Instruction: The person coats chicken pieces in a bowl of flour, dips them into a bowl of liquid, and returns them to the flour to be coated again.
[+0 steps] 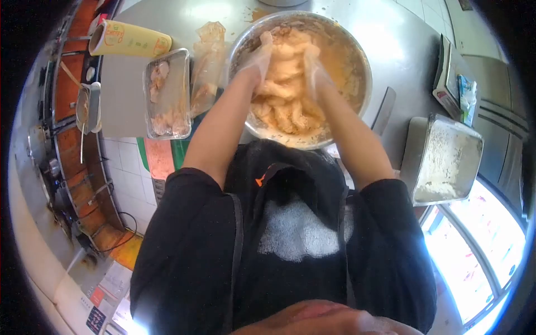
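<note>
A large round metal bowl (365, 84) holds a heap of raw chicken pieces (287, 67) coated in orange-yellow marinade, with more of the wet coating around its inner wall. My left hand (260, 60), in a clear plastic glove, grips the left side of the heap. On the opposite side my right hand (314, 70), gloved the same way, presses against the pieces. Between both hands the chicken is bunched up and raised in folds. My fingertips are partly buried in the meat and hard to make out.
Left of the bowl lie a clear plastic bag (207, 70), a metal tray (148, 106) with raw meat pieces, and a yellow paper-like cylinder (134, 40). To the right are a knife (384, 111), a flour-dusted metal pan (446, 162) and a scale-like device (444, 78).
</note>
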A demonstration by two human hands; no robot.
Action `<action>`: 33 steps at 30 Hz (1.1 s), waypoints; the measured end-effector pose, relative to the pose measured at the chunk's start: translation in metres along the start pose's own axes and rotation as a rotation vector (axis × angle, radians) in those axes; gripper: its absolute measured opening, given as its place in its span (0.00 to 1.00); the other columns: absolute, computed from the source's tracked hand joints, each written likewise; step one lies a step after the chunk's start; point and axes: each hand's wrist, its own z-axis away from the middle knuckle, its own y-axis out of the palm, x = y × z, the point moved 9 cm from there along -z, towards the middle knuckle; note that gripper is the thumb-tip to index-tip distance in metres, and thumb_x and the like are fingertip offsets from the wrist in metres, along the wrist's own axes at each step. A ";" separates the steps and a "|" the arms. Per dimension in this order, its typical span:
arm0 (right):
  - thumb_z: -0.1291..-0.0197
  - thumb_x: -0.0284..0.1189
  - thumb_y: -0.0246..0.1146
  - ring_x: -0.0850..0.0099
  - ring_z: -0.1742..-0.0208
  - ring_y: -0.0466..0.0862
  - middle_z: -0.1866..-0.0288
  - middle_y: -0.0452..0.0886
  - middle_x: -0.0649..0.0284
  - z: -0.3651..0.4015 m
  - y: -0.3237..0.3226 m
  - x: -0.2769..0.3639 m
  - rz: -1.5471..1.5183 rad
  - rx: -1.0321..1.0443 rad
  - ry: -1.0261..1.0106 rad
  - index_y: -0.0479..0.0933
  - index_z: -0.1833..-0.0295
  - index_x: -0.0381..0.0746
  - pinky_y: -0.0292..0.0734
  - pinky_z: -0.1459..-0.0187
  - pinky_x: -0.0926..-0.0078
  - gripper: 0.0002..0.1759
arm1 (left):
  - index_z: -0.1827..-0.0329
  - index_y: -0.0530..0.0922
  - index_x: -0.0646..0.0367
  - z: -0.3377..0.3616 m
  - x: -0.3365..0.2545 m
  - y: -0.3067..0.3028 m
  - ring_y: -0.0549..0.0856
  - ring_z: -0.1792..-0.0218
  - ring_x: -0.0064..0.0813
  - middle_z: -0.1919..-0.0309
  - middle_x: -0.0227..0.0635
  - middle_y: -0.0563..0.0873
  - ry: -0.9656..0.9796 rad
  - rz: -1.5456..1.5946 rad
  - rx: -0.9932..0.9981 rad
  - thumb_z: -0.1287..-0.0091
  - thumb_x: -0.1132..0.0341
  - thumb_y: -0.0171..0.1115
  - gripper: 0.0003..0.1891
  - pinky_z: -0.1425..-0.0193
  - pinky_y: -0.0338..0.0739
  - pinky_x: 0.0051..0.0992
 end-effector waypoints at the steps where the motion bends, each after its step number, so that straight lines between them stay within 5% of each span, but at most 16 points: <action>1: 0.26 0.38 0.54 0.61 0.35 0.77 0.35 0.77 0.51 -0.003 0.001 0.001 0.064 0.050 -0.017 0.73 0.34 0.36 0.73 0.34 0.62 0.23 | 0.37 0.78 0.66 0.006 -0.005 0.003 0.81 0.38 0.38 0.40 0.49 0.83 -0.010 -0.052 0.085 0.27 0.42 0.58 0.33 0.32 0.72 0.33; 5: 0.26 0.36 0.55 0.62 0.37 0.79 0.36 0.78 0.51 -0.005 -0.004 -0.009 0.292 0.206 -0.065 0.71 0.32 0.35 0.76 0.36 0.65 0.23 | 0.37 0.79 0.66 0.032 -0.009 0.013 0.80 0.36 0.41 0.39 0.52 0.82 0.097 -0.497 0.407 0.28 0.41 0.59 0.33 0.30 0.71 0.34; 6: 0.27 0.35 0.57 0.63 0.44 0.82 0.42 0.80 0.51 0.034 -0.005 0.005 0.061 -0.059 0.162 0.73 0.36 0.36 0.82 0.44 0.71 0.20 | 0.37 0.79 0.65 0.039 -0.011 0.016 0.79 0.36 0.42 0.38 0.53 0.81 0.214 -0.759 0.481 0.28 0.41 0.59 0.34 0.30 0.71 0.34; 7: 0.27 0.35 0.57 0.63 0.44 0.82 0.42 0.80 0.51 0.031 -0.016 -0.003 0.060 -0.067 0.178 0.73 0.36 0.36 0.82 0.44 0.71 0.20 | 0.37 0.79 0.65 0.047 -0.014 0.022 0.79 0.35 0.43 0.38 0.54 0.81 0.405 -1.104 0.556 0.28 0.40 0.59 0.34 0.30 0.70 0.34; 9: 0.27 0.36 0.56 0.66 0.51 0.84 0.47 0.81 0.53 0.028 -0.036 0.005 0.514 -0.066 0.069 0.76 0.40 0.37 0.84 0.51 0.76 0.18 | 0.37 0.79 0.65 0.068 -0.018 0.025 0.79 0.34 0.44 0.38 0.55 0.81 0.759 -1.626 0.607 0.29 0.40 0.60 0.34 0.29 0.70 0.34; 10: 0.26 0.38 0.54 0.69 0.55 0.83 0.53 0.81 0.56 0.039 -0.044 0.011 0.693 -0.055 0.153 0.79 0.44 0.37 0.82 0.56 0.78 0.17 | 0.34 0.78 0.61 0.046 0.002 0.016 0.74 0.30 0.49 0.33 0.59 0.75 0.492 -1.746 0.564 0.26 0.39 0.52 0.34 0.24 0.64 0.34; 13: 0.26 0.36 0.51 0.70 0.59 0.80 0.57 0.80 0.58 0.042 -0.044 0.020 0.800 -0.039 0.250 0.79 0.46 0.35 0.79 0.58 0.74 0.18 | 0.35 0.78 0.60 0.066 -0.006 -0.011 0.76 0.33 0.48 0.36 0.55 0.77 0.336 -1.536 0.242 0.27 0.44 0.52 0.30 0.28 0.67 0.35; 14: 0.26 0.34 0.49 0.70 0.61 0.78 0.58 0.79 0.59 0.034 -0.052 0.020 0.804 -0.055 0.002 0.80 0.47 0.34 0.77 0.57 0.69 0.18 | 0.36 0.78 0.60 0.075 -0.009 -0.016 0.77 0.34 0.47 0.37 0.54 0.78 0.332 -1.437 0.186 0.28 0.46 0.52 0.29 0.29 0.68 0.35; 15: 0.26 0.34 0.49 0.70 0.61 0.78 0.58 0.79 0.59 0.024 -0.058 0.002 0.798 -0.054 0.006 0.80 0.47 0.34 0.77 0.57 0.69 0.18 | 0.36 0.78 0.60 0.083 -0.010 -0.017 0.77 0.36 0.47 0.38 0.53 0.79 0.343 -1.364 0.174 0.28 0.48 0.52 0.27 0.31 0.69 0.36; 17: 0.29 0.38 0.54 0.69 0.46 0.78 0.45 0.81 0.59 0.001 -0.088 -0.030 0.616 -0.266 0.106 0.80 0.42 0.38 0.73 0.45 0.68 0.20 | 0.37 0.78 0.59 0.094 -0.014 -0.006 0.79 0.38 0.46 0.41 0.50 0.80 0.394 -1.287 0.246 0.29 0.52 0.52 0.25 0.33 0.71 0.37; 20: 0.27 0.38 0.53 0.68 0.43 0.79 0.42 0.81 0.58 -0.020 -0.082 -0.096 0.499 -0.177 0.189 0.78 0.37 0.39 0.74 0.42 0.69 0.21 | 0.38 0.78 0.58 0.102 -0.009 0.014 0.81 0.42 0.44 0.44 0.47 0.82 0.463 -1.274 0.383 0.29 0.57 0.52 0.21 0.38 0.75 0.38; 24: 0.24 0.42 0.51 0.68 0.51 0.82 0.51 0.82 0.56 0.017 -0.026 -0.081 0.367 -0.016 0.131 0.75 0.39 0.33 0.80 0.51 0.69 0.24 | 0.40 0.78 0.57 0.114 -0.001 0.026 0.84 0.47 0.42 0.48 0.42 0.85 0.517 -1.327 0.437 0.31 0.64 0.52 0.18 0.43 0.79 0.40; 26: 0.24 0.45 0.52 0.65 0.46 0.83 0.48 0.82 0.52 0.031 -0.010 -0.106 -0.220 -0.003 0.523 0.75 0.38 0.33 0.80 0.48 0.67 0.26 | 0.41 0.78 0.57 0.115 -0.001 0.024 0.85 0.48 0.42 0.50 0.41 0.86 0.518 -1.345 0.445 0.31 0.66 0.52 0.17 0.45 0.80 0.40; 31: 0.25 0.47 0.52 0.63 0.43 0.82 0.46 0.82 0.52 0.043 -0.051 -0.040 0.140 -0.125 0.145 0.75 0.38 0.33 0.80 0.46 0.65 0.28 | 0.19 0.60 0.49 0.091 0.014 0.023 0.75 0.30 0.47 0.33 0.58 0.76 0.449 -1.512 0.697 0.27 0.37 0.46 0.38 0.22 0.64 0.37; 33: 0.25 0.48 0.52 0.63 0.42 0.82 0.46 0.82 0.52 0.055 -0.069 -0.011 0.352 -0.185 -0.004 0.75 0.38 0.32 0.80 0.45 0.65 0.29 | 0.22 0.64 0.51 0.107 -0.017 0.032 0.77 0.33 0.48 0.36 0.56 0.79 0.481 -1.686 0.611 0.27 0.39 0.45 0.36 0.25 0.68 0.38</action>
